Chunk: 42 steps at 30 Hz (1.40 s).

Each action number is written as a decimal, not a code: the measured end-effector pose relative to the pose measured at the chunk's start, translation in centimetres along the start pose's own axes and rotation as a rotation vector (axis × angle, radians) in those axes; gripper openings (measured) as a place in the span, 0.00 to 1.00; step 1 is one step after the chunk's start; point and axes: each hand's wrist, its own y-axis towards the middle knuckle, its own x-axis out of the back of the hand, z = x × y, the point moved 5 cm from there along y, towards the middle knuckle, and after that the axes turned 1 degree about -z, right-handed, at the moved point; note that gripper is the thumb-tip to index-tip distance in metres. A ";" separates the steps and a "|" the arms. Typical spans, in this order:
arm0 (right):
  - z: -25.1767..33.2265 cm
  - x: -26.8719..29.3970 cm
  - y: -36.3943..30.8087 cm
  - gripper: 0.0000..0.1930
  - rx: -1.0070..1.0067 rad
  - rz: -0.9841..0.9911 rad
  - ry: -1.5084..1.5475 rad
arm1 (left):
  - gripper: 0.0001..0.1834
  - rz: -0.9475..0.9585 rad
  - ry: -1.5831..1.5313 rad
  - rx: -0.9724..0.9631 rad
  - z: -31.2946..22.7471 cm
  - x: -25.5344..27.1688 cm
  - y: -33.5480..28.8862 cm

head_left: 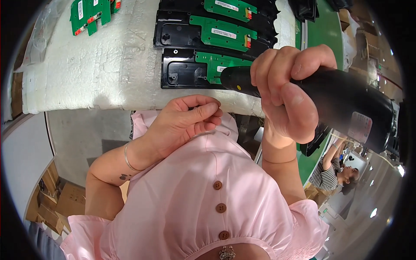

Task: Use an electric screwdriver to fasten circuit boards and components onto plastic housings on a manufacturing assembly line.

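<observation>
My right hand (288, 91) is wrapped round the thick black body of an electric screwdriver (342, 97). Its narrow nose points left, over the green circuit board (210, 63) in the nearest black plastic housing (184, 74). Whether the bit touches a screw there, I cannot tell. In front of the table edge, my left hand (190, 119) is closed, thumb and fingertips pinched together. Anything between those fingertips is too small or hidden to make out. Behind the nearest housing lie more black housings (173, 35), each with a green board (223, 32) on it.
White padded sheeting (95, 69) covers the table. Several loose green boards (90, 15) lie at the far left. Cardboard boxes (71, 199) stand on the floor at lower left. To the right, another person in a striped top (327, 175) works beside a green surface (323, 34).
</observation>
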 end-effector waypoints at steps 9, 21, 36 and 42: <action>0.4 -0.7 -0.3 0.11 -0.054 -0.030 -0.114 | 0.10 -0.043 -0.022 -0.094 -0.6 -0.3 -0.1; 7.1 -0.5 -0.7 0.14 0.012 0.341 0.059 | 0.09 0.084 -0.086 -0.115 -1.0 -1.4 0.9; -0.4 -1.5 3.3 0.18 0.147 0.123 0.068 | 0.18 0.151 0.049 -0.045 -0.3 -4.3 2.8; -1.3 -2.1 4.0 0.17 0.120 0.143 0.010 | 0.15 0.160 0.001 -0.094 -0.3 -4.2 4.8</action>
